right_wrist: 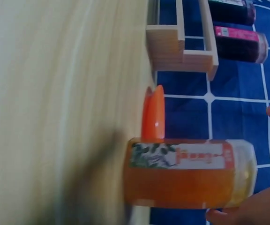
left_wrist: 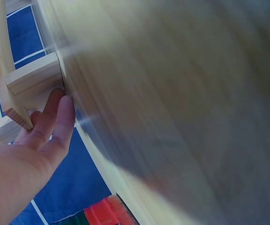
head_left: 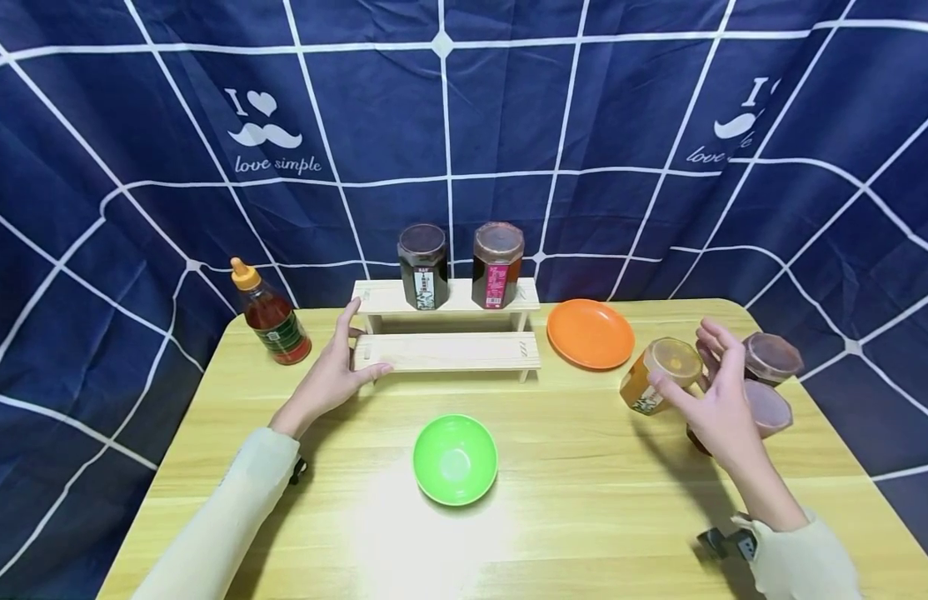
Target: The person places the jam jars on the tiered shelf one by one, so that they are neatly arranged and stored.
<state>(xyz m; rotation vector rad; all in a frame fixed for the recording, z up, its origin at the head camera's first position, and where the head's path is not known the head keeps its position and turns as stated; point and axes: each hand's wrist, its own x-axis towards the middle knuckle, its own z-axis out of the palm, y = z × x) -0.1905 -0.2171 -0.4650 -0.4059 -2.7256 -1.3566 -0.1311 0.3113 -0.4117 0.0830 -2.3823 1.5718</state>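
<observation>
My left hand (head_left: 331,375) holds the left end of a two-step wooden shelf (head_left: 449,353), thumb at the lower step's front, other fingers around the side. In the left wrist view, its fingers (left_wrist: 62,119) lie against the shelf's end piece (left_wrist: 36,75). At the right, my right hand (head_left: 715,400) is spread beside a jar of amber honey (head_left: 644,385), with the thumb near its lid. The right wrist view shows the honey jar (right_wrist: 182,180) upright, fingers around the lid end but not closed. Two dark jars (head_left: 771,358) (head_left: 767,407) stand partly hidden behind this hand.
On the upper step stand a dark jar (head_left: 423,267) and a pink-labelled jar (head_left: 497,267). An orange plate (head_left: 590,333) lies right of the shelf. A green bowl (head_left: 455,460) sits in front, and a red sauce bottle (head_left: 276,321) stands at the left.
</observation>
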